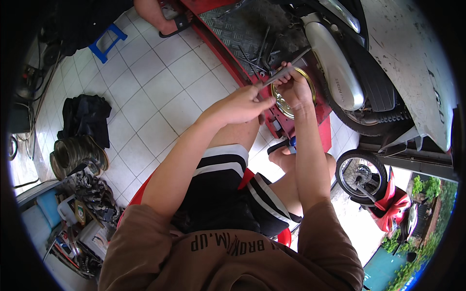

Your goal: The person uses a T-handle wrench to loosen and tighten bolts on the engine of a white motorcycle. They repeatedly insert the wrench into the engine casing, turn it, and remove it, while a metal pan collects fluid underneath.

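Note:
My left hand [241, 103] is closed around the near end of a long, thin grey bar [276, 77] that looks like metal. The bar slants up and away to the right. My right hand [296, 92] is turned palm up, its curled fingers meeting the bar farther along. Around and behind that hand shows a round gold-rimmed part [311, 82], shiny inside. Whether my right hand grips its rim or it rests on the red stand [287, 125] cannot be told.
A motorcycle with a silver cover [335, 68] stands on the red-edged metal platform [228, 24], among loose tools. Another person's sandalled foot [177, 25] and a blue stool [108, 42] are at far left. Rims [80, 157] are stacked left; a wheel [361, 174] stands right.

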A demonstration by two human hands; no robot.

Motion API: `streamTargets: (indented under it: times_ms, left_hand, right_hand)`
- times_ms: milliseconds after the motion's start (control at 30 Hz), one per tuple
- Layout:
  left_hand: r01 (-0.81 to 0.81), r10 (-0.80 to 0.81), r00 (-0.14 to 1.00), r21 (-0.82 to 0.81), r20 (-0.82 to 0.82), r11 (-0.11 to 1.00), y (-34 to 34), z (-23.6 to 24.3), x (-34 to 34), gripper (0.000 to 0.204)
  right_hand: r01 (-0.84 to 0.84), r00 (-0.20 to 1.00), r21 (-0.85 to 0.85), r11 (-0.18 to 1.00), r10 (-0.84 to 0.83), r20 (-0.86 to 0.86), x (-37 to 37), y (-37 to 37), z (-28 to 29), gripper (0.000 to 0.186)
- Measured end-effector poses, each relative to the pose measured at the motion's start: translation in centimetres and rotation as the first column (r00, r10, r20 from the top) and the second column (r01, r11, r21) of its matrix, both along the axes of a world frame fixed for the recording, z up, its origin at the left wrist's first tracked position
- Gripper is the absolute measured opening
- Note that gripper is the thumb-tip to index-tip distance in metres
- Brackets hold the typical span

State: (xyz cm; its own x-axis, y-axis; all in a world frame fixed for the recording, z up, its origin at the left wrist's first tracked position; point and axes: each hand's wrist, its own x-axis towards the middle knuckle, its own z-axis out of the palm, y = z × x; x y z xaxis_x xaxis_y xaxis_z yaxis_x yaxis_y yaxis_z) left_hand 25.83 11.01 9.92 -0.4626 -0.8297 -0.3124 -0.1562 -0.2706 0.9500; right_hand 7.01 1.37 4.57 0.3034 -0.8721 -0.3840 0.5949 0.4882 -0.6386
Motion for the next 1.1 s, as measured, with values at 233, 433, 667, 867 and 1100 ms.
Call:
streamTargets:
  times_ms: [233,433,667,867,1100]
  left_hand:
    - [-0.124,0.164,0.973,-0.225,0.166,0.966,0.1,0.2,0.2,0.063]
    - [0.135,-0.156,0.987,-0.343,-0.034,0.930,0.9,0.4,-0.7,0.063]
    - [0.210,-0.212,0.977,-0.186,0.012,0.960,0.2,-0.9,-0.9,0.062]
    - [-0.043,0.050,0.976,-0.037,0.211,0.998,0.2,0.1,-0.3,0.063]
    - [-0.114,0.111,0.994,-0.207,-0.025,0.972,0.9,-0.2,-1.6,0.065]
  right_hand:
    - [-0.032,0.999,-0.001,0.999,0.032,0.043,-0.9,-0.2,-0.3,0.015]
    - [0.047,0.997,0.013,0.999,-0.046,-0.057,0.3,0.3,0.8,0.016]
    - [-0.020,0.999,0.003,1.000,0.019,0.042,-0.3,0.0,0.7,0.015]
    - [-0.005,0.998,-0.027,1.000,0.007,0.069,-0.6,0.1,0.4,0.014]
    - [0.097,0.992,0.017,0.995,-0.095,-0.077,0.4,0.1,1.2,0.016]
